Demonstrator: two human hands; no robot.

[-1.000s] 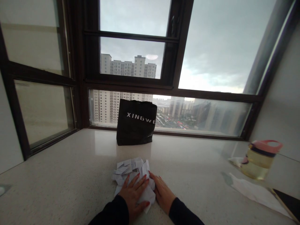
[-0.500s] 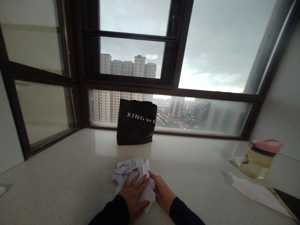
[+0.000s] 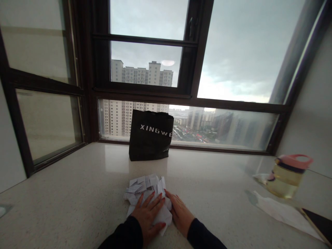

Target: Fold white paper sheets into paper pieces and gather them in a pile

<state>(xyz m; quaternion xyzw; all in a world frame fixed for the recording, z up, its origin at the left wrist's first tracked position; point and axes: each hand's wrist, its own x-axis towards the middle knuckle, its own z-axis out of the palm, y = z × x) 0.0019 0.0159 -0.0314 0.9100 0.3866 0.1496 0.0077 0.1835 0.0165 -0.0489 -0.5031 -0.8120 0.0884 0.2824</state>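
No shift is registered against the two preceding frames. The left hand point(image 3: 148, 214) and right hand point(image 3: 179, 212) are kept flat, palms down and fingers spread (nothing is gripped), on the near edge of the pile of paper slips point(image 3: 145, 185), so the pile is judged to be merely pressed down. Both dark-sleeved forearms are brought in from 6 o'clock, wrists low on the table point(image 3: 77, 193). A black bag point(image 3: 150, 135) is stood at 12 o'clock of the pile, with a bottle point(image 3: 287, 176) and a tissue point(image 3: 282, 212) at 3 o'clock.

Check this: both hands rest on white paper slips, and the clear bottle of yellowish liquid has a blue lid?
No, the head view shows a pink lid on the clear bottle; left hand and right hand rest on white paper slips.
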